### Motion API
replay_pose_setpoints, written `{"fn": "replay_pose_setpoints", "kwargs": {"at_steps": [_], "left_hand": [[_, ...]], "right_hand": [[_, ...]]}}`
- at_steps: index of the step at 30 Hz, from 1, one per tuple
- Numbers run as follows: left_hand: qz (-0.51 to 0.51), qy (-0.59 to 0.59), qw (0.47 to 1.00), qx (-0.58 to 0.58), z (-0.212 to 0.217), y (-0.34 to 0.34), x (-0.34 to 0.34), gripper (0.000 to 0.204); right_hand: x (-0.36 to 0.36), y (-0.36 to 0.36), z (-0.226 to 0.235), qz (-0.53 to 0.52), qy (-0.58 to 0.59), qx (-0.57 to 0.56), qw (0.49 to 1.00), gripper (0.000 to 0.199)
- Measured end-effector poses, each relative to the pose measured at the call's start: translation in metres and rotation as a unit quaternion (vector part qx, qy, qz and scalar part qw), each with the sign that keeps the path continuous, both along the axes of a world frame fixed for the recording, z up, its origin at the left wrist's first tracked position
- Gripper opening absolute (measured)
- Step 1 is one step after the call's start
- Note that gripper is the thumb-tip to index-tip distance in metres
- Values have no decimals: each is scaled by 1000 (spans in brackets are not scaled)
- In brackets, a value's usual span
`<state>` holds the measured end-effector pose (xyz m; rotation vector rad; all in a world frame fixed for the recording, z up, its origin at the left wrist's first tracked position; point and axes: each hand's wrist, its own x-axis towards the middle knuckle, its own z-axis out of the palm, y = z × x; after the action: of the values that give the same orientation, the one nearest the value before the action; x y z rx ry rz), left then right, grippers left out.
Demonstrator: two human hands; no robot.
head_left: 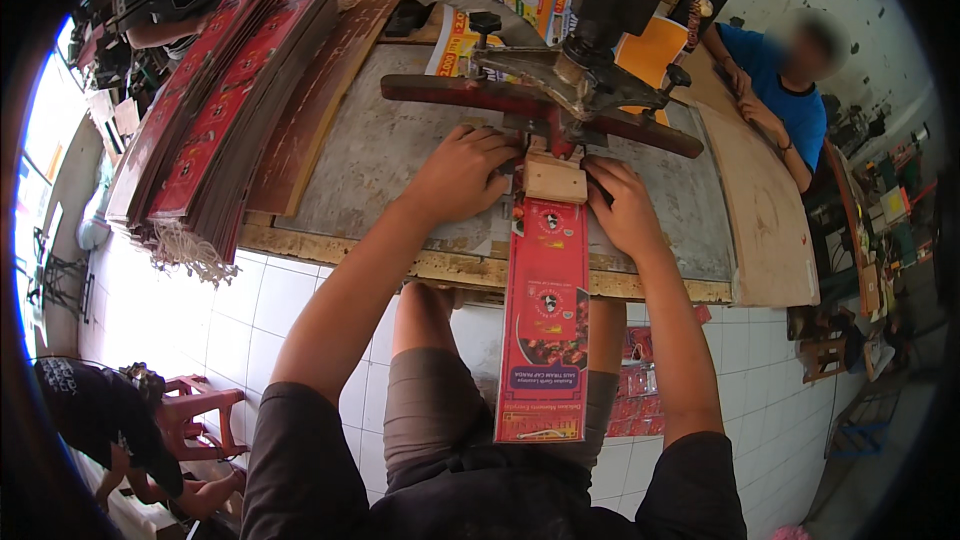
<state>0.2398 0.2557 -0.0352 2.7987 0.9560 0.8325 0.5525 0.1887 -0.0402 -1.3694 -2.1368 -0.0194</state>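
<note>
Pressing down with both hands, I keep a long red printed carton strip (545,325) flat where its far end meets the small wooden block (555,178) under the press. The near end of the strip overhangs the counter (400,155) edge toward my lap at 6 o'clock, so most of its length is not yet under the tool. My left hand (462,175) lies palm down with fingers spread on the counter just at 9 o'clock of the block, a flat open grip that clasps nothing. My right hand (622,205) sits at 3 o'clock of the block, fingers curled against the strip's edge; whether it pinches the card I cannot tell. Beyond the block, at 12 o'clock, stands the metal hand press (565,75) with its red bar. Farther out at 10 o'clock, tall stacks of red cartons (215,110) lean on the counter; I judge plenty of work remains, this piece being only started.
</note>
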Motion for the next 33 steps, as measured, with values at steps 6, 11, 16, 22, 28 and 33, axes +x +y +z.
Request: {"fn": "replay_pose_setpoints", "kwargs": {"at_steps": [6, 11, 16, 22, 28, 33], "left_hand": [[-2, -1, 1000, -3, 1, 1, 1, 48], [3, -1, 1000, 3, -2, 1, 0, 47], [1, -12, 1000, 2, -1, 0, 0, 46], [-7, -15, 1000, 5, -1, -1, 0, 46], [-1, -14, 1000, 26, -4, 1, -1, 45], [-4, -9, 1000, 18, 0, -4, -2, 45]], "right_hand": [[1, -2, 1, 0, -9, 11, 1000, 37], [-1, 2, 1, 11, -1, 13, 1000, 36], [-3, 0, 2, 1, -1, 0, 1000, 36], [1, 0, -1, -1, 0, -6, 1000, 38], [-2, 0, 3, 1, -7, 0, 1000, 38], [-1, 2, 1, 6, 19, 9, 1000, 36]]}}
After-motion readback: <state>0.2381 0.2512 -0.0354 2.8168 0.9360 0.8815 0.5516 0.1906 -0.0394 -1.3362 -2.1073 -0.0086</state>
